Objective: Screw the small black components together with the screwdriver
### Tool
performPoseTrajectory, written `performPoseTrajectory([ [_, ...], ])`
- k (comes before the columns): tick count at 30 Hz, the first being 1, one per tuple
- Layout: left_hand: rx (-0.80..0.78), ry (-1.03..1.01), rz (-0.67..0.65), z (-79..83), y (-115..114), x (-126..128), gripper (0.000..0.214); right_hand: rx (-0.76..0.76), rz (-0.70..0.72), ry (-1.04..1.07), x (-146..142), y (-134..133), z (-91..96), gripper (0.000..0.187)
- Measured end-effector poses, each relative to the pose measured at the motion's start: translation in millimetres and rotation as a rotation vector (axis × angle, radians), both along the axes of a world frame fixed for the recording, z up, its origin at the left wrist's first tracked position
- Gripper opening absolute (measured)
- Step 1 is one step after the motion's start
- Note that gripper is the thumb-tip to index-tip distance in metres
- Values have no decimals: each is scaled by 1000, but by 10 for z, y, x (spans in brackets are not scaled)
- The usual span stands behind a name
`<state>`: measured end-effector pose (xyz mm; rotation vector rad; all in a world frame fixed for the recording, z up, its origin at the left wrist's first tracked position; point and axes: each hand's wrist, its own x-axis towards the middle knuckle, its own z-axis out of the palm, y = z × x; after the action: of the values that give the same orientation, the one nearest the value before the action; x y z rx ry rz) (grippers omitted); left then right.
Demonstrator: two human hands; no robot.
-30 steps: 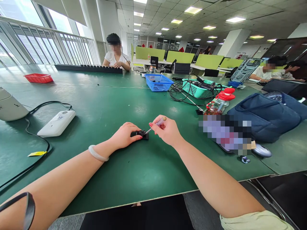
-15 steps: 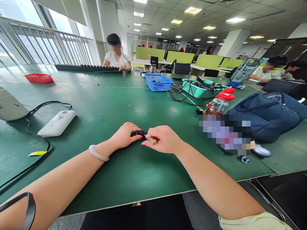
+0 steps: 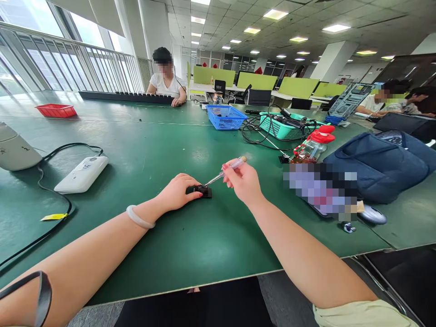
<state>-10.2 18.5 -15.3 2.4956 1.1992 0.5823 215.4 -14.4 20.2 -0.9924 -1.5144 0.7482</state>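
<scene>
Left hand (image 3: 180, 191) clamps small black rectangular part (image 3: 205, 191) between thumb and fingers, on green tabletop (image 3: 218, 254). Right hand (image 3: 244, 182) pinches slim metal-shafted screwdriver with clear handle (image 3: 241, 161), tip angled down to part's top; contact too small to confirm. At left, white rounded plastic slab (image 3: 81, 175) bears dark marking, unreadable; yellow tag (image 3: 54, 217) on black cable (image 3: 70, 203).

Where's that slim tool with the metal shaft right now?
In the head view, the slim tool is near the middle, in the right hand, its tip at the small black part held by the left hand.
</scene>
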Motion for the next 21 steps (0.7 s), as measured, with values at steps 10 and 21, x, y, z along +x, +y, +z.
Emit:
performPoseTrajectory([
  [10,-14,-18,0,-8,0,1,38,-192,75,85,-30,63,-77,47],
  [21,0,-20,-19,-5,2,0,34,-37,66,-56,-52,-12,-68,40],
])
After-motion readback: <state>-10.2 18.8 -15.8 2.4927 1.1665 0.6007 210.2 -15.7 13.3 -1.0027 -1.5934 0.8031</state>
